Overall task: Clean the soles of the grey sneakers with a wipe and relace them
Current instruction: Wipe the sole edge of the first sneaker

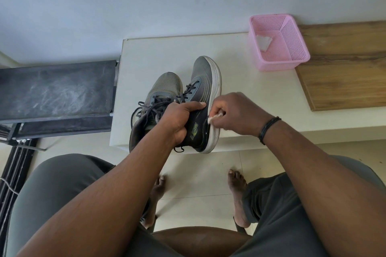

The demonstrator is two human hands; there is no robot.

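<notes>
Two grey sneakers with dark laces lie on a low white table point(158, 50). The right sneaker point(203, 77) is tipped on its side, its white sole point(216, 85) facing right. My left hand point(180, 118) grips this sneaker around its collar and tongue. My right hand point(234, 113) pinches a small white wipe point(214, 118) against the sole's edge near the heel. The left sneaker point(165, 87) lies just to the left, touching the held one, its laces loose.
A pink mesh basket point(292, 48) with a crumpled white wipe point(263, 42) inside stands at the table's back right. A wooden board point(344, 69) lies to the right. A dark bench point(56, 92) is at the left. My knees and bare feet are below the table edge.
</notes>
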